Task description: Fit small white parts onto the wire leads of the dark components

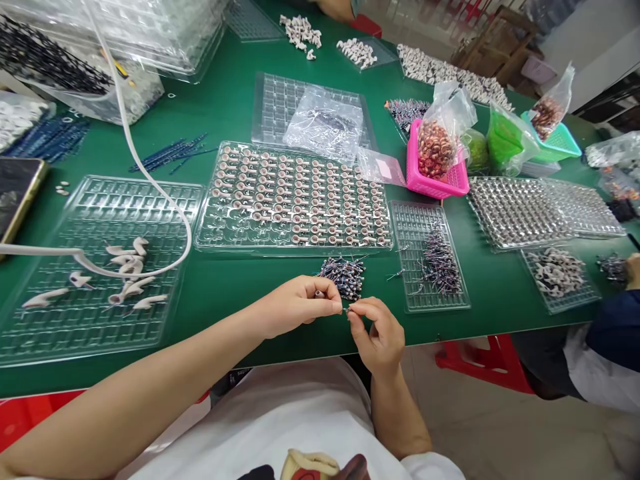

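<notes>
Near the table's front edge my left hand (305, 305) is closed around a pale earbud shell (319, 294), mostly hidden by the fingers. My right hand (376, 332) is pinched shut at the left fingertips, on a tiny part too small to name. Just behind the hands lies a pile of small wired parts (345, 275). Beyond it, a clear plastic tray (220, 230) holds rows of pale earbud shells (300, 190). More wired parts (440, 263) lie on a flat tray (415, 300) to the right. At left, several loose shells (133, 267) rest on another clear tray (100, 337).
A white cable (127, 127) loops over the left tray. A pink basket (443, 190) with copper-coloured parts stands at back right, near a turquoise basket (565, 143). Blue wires (170, 153) and a phone (20, 193) lie left. A co-worker's hand (633, 270) shows at the right edge.
</notes>
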A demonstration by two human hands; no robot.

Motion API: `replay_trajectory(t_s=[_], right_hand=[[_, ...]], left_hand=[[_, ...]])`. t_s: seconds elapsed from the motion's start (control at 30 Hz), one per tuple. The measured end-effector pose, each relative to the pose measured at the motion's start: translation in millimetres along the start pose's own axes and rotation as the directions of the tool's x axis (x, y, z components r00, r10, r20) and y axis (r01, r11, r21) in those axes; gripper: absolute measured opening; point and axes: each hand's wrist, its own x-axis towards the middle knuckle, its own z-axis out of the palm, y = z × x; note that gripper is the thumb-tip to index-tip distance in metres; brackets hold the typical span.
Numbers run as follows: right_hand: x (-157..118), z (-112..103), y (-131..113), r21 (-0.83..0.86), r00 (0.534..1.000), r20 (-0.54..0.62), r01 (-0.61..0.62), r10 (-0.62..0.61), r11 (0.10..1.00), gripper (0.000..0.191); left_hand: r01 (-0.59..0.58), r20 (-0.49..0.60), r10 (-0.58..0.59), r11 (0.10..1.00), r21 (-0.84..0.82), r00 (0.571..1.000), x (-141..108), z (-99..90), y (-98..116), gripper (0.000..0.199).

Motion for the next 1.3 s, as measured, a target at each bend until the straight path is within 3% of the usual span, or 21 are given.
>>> replay_trajectory(t_s=[0.57,0.83,1.1,1.3], right_hand=[[-2,-1,-3,0.002,0.998,-0.038,-0.04,0.04,0.999,0.017],[-4,-3,0,0.07,0.988,-0.076,-0.127,0.133,0.989,0.008],[-7,-3,5,0.223,0.94,-0.143,-0.274,0.309,0.936,0.005],[-7,-2,6,0.26,0.912,-0.157,-0.333,0.379,0.907,0.005]], left_hand=[[-0.022,-0.059,0.027,0.996,0.083,0.998,-3,-1.1,8,0.016],[-0.031,-0.068,0.038,0.995,0.094,0.997,-4,-2.6,8,0.016],[-0.018,-0.119,0.023,0.999,0.037,0.993,-7,-7.1,11,0.021],[-0.069,-0.034,0.065,0.992,-0.102,0.997,-6,-3.1,0,0.029]])
